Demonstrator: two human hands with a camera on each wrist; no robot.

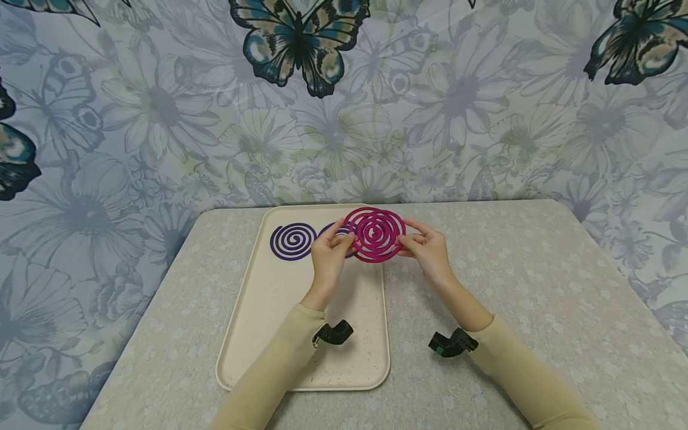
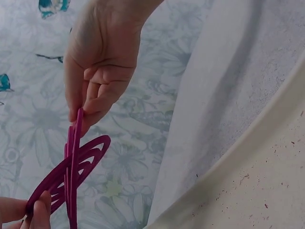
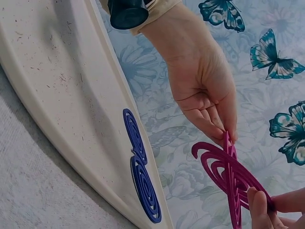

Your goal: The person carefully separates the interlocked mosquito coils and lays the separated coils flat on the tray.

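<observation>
Both hands hold a pair of magenta mosquito coils (image 1: 374, 235) up over the far right edge of the tray. My left hand (image 1: 329, 255) pinches their left rim between thumb and fingers. From the other side, my right hand (image 1: 432, 254) pinches the right rim. In the left wrist view the two magenta spirals (image 2: 71, 167) cross at an angle, still threaded through each other. Beyond the left hand lie blue-purple mosquito coils (image 1: 294, 241) on the tray; one is partly hidden by that hand, but both show in the right wrist view.
A cream tray (image 1: 301, 382) with a raised rim lies on the patterned tablecloth (image 1: 527, 269), dotted with small dark crumbs. Behind the table hangs a butterfly-and-flower cloth (image 1: 333, 137). Each wrist carries a black camera (image 1: 453, 343).
</observation>
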